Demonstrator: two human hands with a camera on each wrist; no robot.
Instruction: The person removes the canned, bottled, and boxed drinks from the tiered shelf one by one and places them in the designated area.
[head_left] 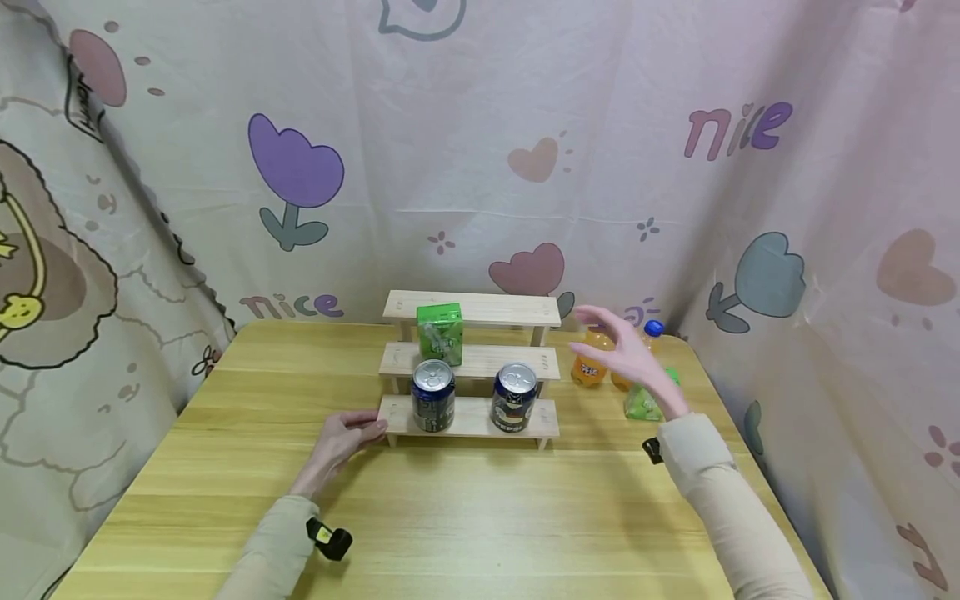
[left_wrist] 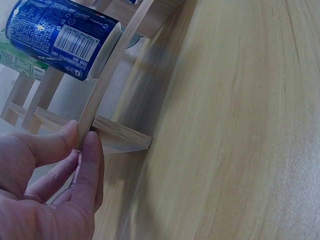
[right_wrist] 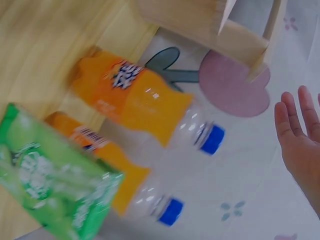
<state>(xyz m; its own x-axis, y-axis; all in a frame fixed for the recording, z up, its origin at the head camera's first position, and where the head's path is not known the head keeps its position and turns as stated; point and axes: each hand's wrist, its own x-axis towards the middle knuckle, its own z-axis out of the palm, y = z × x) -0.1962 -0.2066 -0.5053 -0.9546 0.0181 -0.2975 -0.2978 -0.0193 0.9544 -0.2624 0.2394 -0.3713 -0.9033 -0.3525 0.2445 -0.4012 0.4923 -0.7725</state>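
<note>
The left hand [head_left: 336,437], fingers clamped on the rack [head_left: 510,310] at its bottom shelf's left end, seemingly steadies it beneath two cans [head_left: 432,404] and, one shelf up, a carton [head_left: 442,337], while the right hand [head_left: 633,354], fingers apart, holding nothing, hangs near two bottles [right_wrist: 130,100] and a pack [right_wrist: 45,175] on the bench [head_left: 465,517].

Curtained-off tabletop space (home or studio, cannot tell): cartoon-printed cloth [head_left: 450,125] behind and beside wooden table [head_left: 480,517].
</note>
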